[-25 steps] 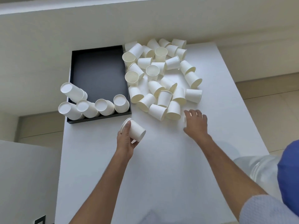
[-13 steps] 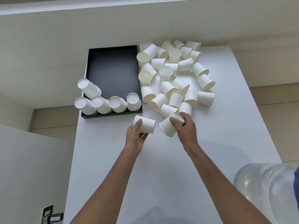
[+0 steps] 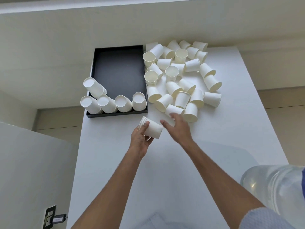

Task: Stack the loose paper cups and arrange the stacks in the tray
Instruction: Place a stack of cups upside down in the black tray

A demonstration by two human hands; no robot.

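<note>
My left hand (image 3: 140, 139) grips a short stack of white paper cups (image 3: 152, 129), lying sideways with rims to the left, just in front of the black tray (image 3: 118, 70). My right hand (image 3: 177, 128) is open beside the stack's base, fingers reaching over the nearest cup (image 3: 174, 110) of the loose pile; it holds nothing. Several upside-down cup stacks (image 3: 113, 103) line the tray's near edge, one more (image 3: 94, 87) at its left side. A heap of loose white cups (image 3: 179, 76) lies on the white table to the right of the tray.
The white table (image 3: 165, 171) is narrow, with drop-offs on both sides. A clear water bottle (image 3: 274, 185) stands at the lower right. A wall socket (image 3: 50, 216) is at the lower left. Bare tabletop lies in front of the hands.
The cup my right hand held half a second ago is now on the stack in my left hand. My right hand has let go and moved back toward the pile.
</note>
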